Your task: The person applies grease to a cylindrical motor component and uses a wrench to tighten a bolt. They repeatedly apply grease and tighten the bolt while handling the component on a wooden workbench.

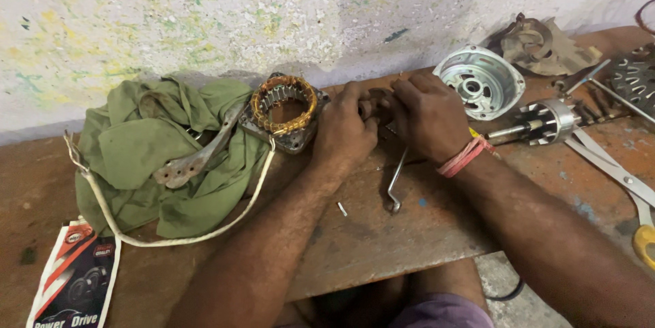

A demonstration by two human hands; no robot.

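Far left on the bench [382, 246] a green rag [157, 157] cradles a worn metal bracket [198, 154], beside a copper-wound stator [283, 106] with its white cord [225, 226]. At centre, left hand [344, 130] and right hand [430, 113] meet, fingers curled tight on a small dark part [377, 103], mostly hidden. It looks like mid-fitting work needing a steady grip; rightward, the silver motor end housing [479, 81] lies open-side up, seemingly empty.

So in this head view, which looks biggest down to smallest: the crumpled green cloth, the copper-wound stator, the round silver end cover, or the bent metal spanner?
1. Crumpled green cloth, clearly the largest.
2. Round silver end cover and copper-wound stator: they look about alike, so I won't rank them.
3. Bent metal spanner, the slimmest; part of it is hidden under the hands.
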